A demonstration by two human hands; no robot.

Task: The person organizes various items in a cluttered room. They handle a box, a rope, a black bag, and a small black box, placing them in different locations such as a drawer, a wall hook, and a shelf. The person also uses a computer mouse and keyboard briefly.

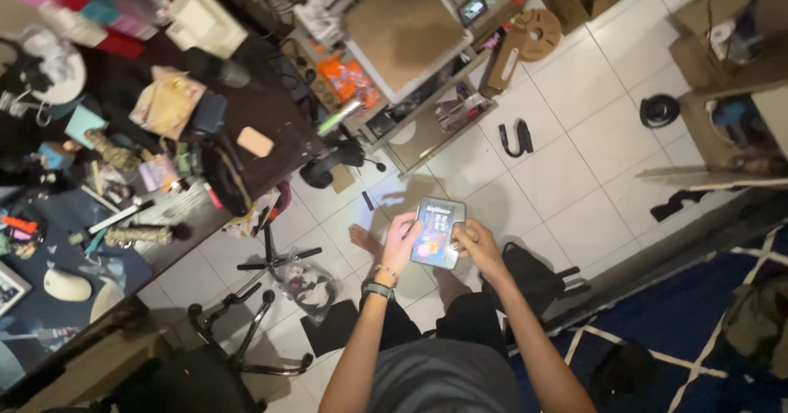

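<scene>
I hold a flat rectangular package (437,231) with a shiny, colourful front over my lap, above the white tiled floor. My left hand (401,243) grips its left edge, with a green watch band on that wrist. My right hand (475,245) grips its right edge, thumb on the front. Both arms reach forward from the bottom of the view. A bare foot (362,238) rests on the tiles just left of the left hand.
A cluttered dark desk (246,113) fills the left. A chair base (271,261) and a small bag (305,286) stand on the tiles beside it. Ahead sits a low shelf unit (414,126) with a cardboard sheet on top. Cardboard boxes (714,43) are at right. A dark blue rug (698,323) lies at lower right.
</scene>
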